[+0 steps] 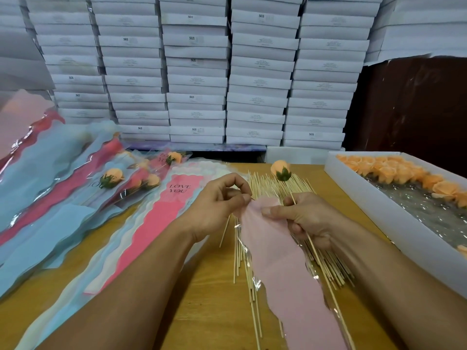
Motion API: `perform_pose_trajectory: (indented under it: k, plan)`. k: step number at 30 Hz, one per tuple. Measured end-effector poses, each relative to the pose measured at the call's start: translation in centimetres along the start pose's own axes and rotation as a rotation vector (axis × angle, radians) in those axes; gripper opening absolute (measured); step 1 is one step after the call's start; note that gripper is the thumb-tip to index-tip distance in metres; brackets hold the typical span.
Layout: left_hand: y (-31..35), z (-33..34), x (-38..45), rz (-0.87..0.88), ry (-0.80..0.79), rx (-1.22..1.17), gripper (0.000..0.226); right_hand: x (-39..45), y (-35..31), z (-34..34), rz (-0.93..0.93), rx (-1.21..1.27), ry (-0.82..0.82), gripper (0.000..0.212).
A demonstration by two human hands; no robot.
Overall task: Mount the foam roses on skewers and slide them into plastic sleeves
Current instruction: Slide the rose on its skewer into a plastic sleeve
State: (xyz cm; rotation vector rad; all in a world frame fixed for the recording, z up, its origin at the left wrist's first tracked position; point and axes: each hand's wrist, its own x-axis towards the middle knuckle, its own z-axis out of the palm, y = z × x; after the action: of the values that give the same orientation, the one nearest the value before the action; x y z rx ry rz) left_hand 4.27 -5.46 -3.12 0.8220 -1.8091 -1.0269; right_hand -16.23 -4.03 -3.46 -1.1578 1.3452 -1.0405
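A pale pink plastic sleeve (pixel 285 269) lies lengthwise over the pile of bamboo skewers (pixel 275 185) on the wooden table. My left hand (pixel 217 208) pinches the sleeve's top left edge. My right hand (pixel 308 218) grips a skewer (pixel 326 276) and presses its thumb on the sleeve's top right edge. That skewer carries an orange foam rose (pixel 281 170) with a green base, which sits above the sleeve's mouth.
Finished roses in sleeves (pixel 111 178) and stacks of blue and pink "LOVE YOU" sleeves (pixel 161 218) cover the left of the table. A white box of orange foam roses (pixel 394 170) stands at the right. White cartons (pixel 197 72) are stacked behind.
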Motion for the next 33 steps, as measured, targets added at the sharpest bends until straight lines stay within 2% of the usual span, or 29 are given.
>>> perform_pose_trajectory:
  k: [2, 4, 8, 11, 14, 20, 25, 33]
  plan:
    - [-0.2, -0.1, 0.0, -0.032, 0.007, -0.039, 0.01, -0.4, -0.4, 0.2, 0.018, -0.024, -0.011, 0.037]
    - [-0.4, -0.2, 0.2, -0.066, 0.016, -0.066, 0.011, -0.4, -0.6, 0.2, 0.044, -0.012, 0.014, 0.039]
    - [-0.6, -0.1, 0.4, -0.133, 0.016, -0.168, 0.022, 0.0, -0.9, 0.0, 0.083, 0.147, 0.077, 0.029]
    - [-0.1, 0.0, 0.3, -0.207, -0.081, -0.361, 0.023, 1.0, -1.4, -0.1, 0.093, 0.183, 0.097, 0.02]
    - [0.3, -0.2, -0.2, -0.276, -0.216, -0.502, 0.015, 2.8, -2.5, -0.7, 0.147, 0.224, 0.043, 0.023]
    - [0.5, -0.9, -0.7, -0.291, -0.411, -0.379, 0.011, 6.5, -4.8, -1.9, 0.131, 0.224, 0.048, 0.023]
    - [0.4, -1.1, -0.7, -0.347, -0.534, -0.355, 0.008, 8.6, -6.2, -1.3, 0.152, 0.413, 0.053, 0.023]
    - [0.5, -0.9, -0.8, -0.352, -0.658, -0.429, 0.015, 10.7, -7.4, -0.1, 0.12, 0.516, 0.234, 0.031]
